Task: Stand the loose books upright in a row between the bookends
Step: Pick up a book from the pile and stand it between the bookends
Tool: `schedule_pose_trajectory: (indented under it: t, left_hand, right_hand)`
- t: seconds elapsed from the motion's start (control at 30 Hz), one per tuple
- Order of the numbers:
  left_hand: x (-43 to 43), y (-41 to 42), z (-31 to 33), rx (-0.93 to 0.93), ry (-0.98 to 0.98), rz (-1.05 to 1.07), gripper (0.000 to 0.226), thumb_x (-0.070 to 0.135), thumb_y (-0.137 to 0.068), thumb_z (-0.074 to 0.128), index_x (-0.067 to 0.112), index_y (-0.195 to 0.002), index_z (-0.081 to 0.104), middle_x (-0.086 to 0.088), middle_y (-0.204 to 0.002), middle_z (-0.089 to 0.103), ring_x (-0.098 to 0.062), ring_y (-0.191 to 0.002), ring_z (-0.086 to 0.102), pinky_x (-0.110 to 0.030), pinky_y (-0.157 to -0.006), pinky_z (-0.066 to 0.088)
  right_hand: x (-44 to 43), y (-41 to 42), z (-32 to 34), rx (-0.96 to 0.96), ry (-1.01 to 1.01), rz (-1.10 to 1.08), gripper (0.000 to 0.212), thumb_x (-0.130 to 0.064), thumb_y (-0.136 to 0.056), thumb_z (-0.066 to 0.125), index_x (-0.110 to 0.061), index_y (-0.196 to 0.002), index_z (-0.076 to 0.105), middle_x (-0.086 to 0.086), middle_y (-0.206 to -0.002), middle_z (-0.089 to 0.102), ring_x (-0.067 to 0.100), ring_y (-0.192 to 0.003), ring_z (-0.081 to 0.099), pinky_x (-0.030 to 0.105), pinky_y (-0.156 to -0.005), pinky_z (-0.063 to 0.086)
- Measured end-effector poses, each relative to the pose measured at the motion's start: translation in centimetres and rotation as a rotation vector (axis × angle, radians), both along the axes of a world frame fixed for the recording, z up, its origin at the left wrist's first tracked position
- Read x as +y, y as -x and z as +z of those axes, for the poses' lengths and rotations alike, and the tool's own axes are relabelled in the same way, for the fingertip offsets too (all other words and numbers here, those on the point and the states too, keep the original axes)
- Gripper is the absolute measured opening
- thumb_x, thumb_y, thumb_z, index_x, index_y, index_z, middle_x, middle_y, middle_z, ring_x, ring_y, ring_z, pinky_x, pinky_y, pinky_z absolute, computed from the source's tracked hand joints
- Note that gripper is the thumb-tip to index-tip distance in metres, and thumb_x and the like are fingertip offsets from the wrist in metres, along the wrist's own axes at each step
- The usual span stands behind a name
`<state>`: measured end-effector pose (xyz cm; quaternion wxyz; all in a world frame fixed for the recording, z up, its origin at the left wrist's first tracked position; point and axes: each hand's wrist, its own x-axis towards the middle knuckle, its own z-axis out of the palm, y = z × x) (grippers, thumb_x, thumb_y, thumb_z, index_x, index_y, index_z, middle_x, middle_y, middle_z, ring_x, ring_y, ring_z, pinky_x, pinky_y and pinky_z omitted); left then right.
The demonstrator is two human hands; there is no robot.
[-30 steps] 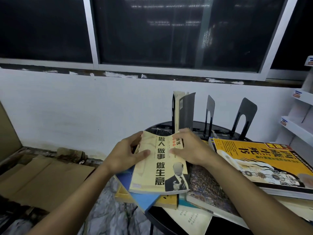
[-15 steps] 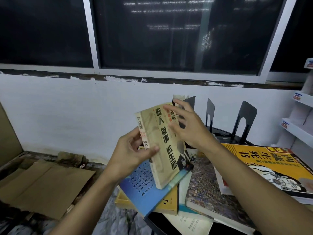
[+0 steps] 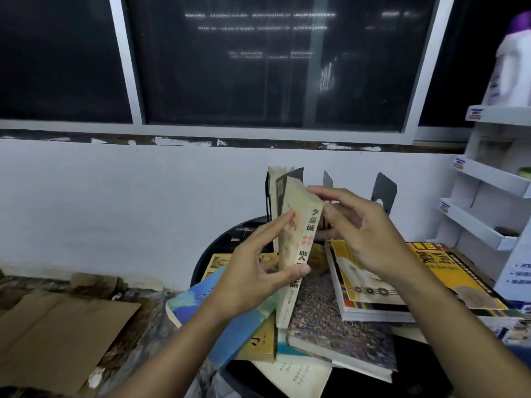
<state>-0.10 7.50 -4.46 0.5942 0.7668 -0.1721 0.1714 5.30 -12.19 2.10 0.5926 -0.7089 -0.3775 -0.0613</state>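
Both hands are on the cream paperback [image 3: 298, 242], held off the pile w/ spine toward the camera, nearly upright, top leaning a bit left. Left hand [image 3: 253, 282] grips its lower half: thumb across the spine, fingers flat on the far cover. Right hand [image 3: 365, 231] pinches the top corner, index tip on the top edge, thumb just under it on the near side, other fingers loosely curled. The paperback sits over the middle of the round black table [image 3: 207, 251], just in front of an upright book [image 3: 275, 188] already standing at the back. To the right of that, a middle bookend [image 3: 327, 179] is partly hidden behind the right hand's fingers; a right bookend [image 3: 383, 189] stands clear further right. Loose books lie flat below: blue book [image 3: 201, 300] at left under the left wrist, mottled dark book [image 3: 330, 320] in the centre, big yellow book [image 3: 448, 271] at right under the right forearm. Cardboard [image 3: 57, 334] lies on the floor at left. White shelf rack [image 3: 488, 179] at far right, w/ a white bottle [image 3: 511, 67] on top.
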Motion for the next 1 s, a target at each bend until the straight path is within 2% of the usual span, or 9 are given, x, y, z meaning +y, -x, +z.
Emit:
schedule_pose_trajectory:
  t: [0.17, 0.3, 0.37, 0.43, 0.57, 0.7, 0.8, 0.93, 1.0]
  left_hand:
    - [-0.6, -0.5, -0.2, 0.049, -0.066, 0.066, 0.085, 0.043, -0.075, 0.087, 0.053, -0.147, 0.043, 0.027, -0.15, 0.047, -0.002, -0.139, 0.046, -0.03, -0.1, 0.056]
    - [-1.0, -0.9, -0.5, 0.045, -0.077, 0.095, 0.087, 0.051, -0.075, 0.085, 0.054, -0.148, 0.04, 0.029, -0.148, 0.049, -0.003, -0.136, 0.049, -0.028, -0.104, 0.053]
    - [-1.1, -0.9, -0.5, 0.031, -0.089, 0.097, 0.087, 0.049, -0.076, 0.084, 0.051, -0.15, 0.039, 0.028, -0.15, 0.047, 0.0, -0.137, 0.048, -0.024, -0.106, 0.05]
    - [-1.1, -1.0, -0.5, 0.017, -0.111, 0.096, 0.088, 0.05, -0.076, 0.083, 0.049, -0.152, 0.038, 0.028, -0.153, 0.043, 0.001, -0.138, 0.046, -0.025, -0.111, 0.046]
    - [-1.1, -1.3, -0.3, 0.014, -0.119, 0.097, 0.088, 0.054, -0.076, 0.08, 0.051, -0.152, 0.036, 0.027, -0.154, 0.042, -0.001, -0.138, 0.046, -0.028, -0.11, 0.048]
    - [-1.2, -2.1, 1.1, -0.012, -0.099, 0.009, 0.076, 0.047, -0.084, 0.073, 0.04, -0.153, 0.042, 0.025, -0.149, 0.05, 0.005, -0.134, 0.049, -0.008, -0.093, 0.048]
    - [-0.4, -4.4, 2.1, -0.048, -0.09, 0.093, 0.053, 0.052, -0.094, 0.058, 0.039, -0.145, 0.053, 0.023, -0.14, 0.059, 0.011, -0.13, 0.05, -0.013, -0.103, 0.045]
    - [1.7, -9.5, 2.5, -0.109, -0.293, 0.382, 0.051, 0.034, -0.097, 0.067, 0.033, -0.146, 0.053, 0.014, -0.147, 0.054, 0.009, -0.128, 0.045, -0.02, -0.111, 0.038]
    - [2.6, -12.0, 2.6, -0.164, -0.386, 0.463, 0.054, 0.029, -0.095, 0.068, 0.029, -0.147, 0.052, 0.009, -0.151, 0.051, -0.002, -0.135, 0.044, -0.029, -0.116, 0.036]
  right_hand:
    - [-1.7, 1.2, 0.2, 0.046, 0.032, -0.013, 0.036, -0.022, -0.104, 0.049, -0.023, -0.139, 0.057, -0.002, -0.131, 0.064, 0.01, -0.119, 0.062, 0.037, -0.087, 0.06]
    - [-1.4, 1.6, -0.2, -0.058, 0.165, -0.164, 0.054, -0.056, -0.09, 0.062, -0.046, -0.141, 0.048, -0.012, -0.133, 0.063, 0.005, -0.125, 0.056, 0.037, -0.095, 0.056]
    - [-0.7, 2.0, -0.4, -0.12, 0.206, -0.289, 0.06, -0.059, -0.085, 0.065, -0.049, -0.141, 0.044, -0.015, -0.132, 0.062, 0.001, -0.125, 0.055, 0.036, -0.098, 0.054]
    - [0.3, 2.2, -0.3, -0.144, 0.217, -0.359, 0.064, -0.055, -0.086, 0.068, -0.044, -0.144, 0.042, -0.013, -0.129, 0.063, 0.0, -0.116, 0.059, 0.031, -0.094, 0.056]
    - [1.9, 2.2, 0.4, -0.197, 0.233, -0.488, 0.056, -0.029, -0.094, 0.067, -0.033, -0.146, 0.045, -0.005, -0.105, 0.067, 0.001, -0.069, 0.065, 0.012, -0.056, 0.052]
    - [2.5, 1.2, 2.2, -0.233, 0.27, -0.588, 0.051, -0.02, -0.093, 0.065, -0.025, -0.142, 0.052, 0.002, -0.107, 0.068, 0.006, -0.078, 0.062, -0.001, -0.054, 0.042]
    - [2.6, -0.1, 3.5, -0.297, 0.34, -0.642, 0.047, -0.019, -0.093, 0.064, -0.022, -0.138, 0.054, 0.002, -0.111, 0.069, 0.008, -0.083, 0.056, 0.003, -0.052, 0.039]
    - [3.2, -2.4, 4.7, -0.336, 0.401, -0.669, 0.048, -0.018, -0.095, 0.062, -0.022, -0.141, 0.05, 0.005, -0.116, 0.066, 0.013, -0.084, 0.055, 0.016, -0.055, 0.045]
    - [3.7, -3.8, 5.0, -0.355, 0.436, -0.684, 0.047, -0.016, -0.096, 0.061, -0.019, -0.141, 0.049, 0.007, -0.114, 0.066, 0.017, -0.086, 0.059, 0.025, -0.061, 0.049]
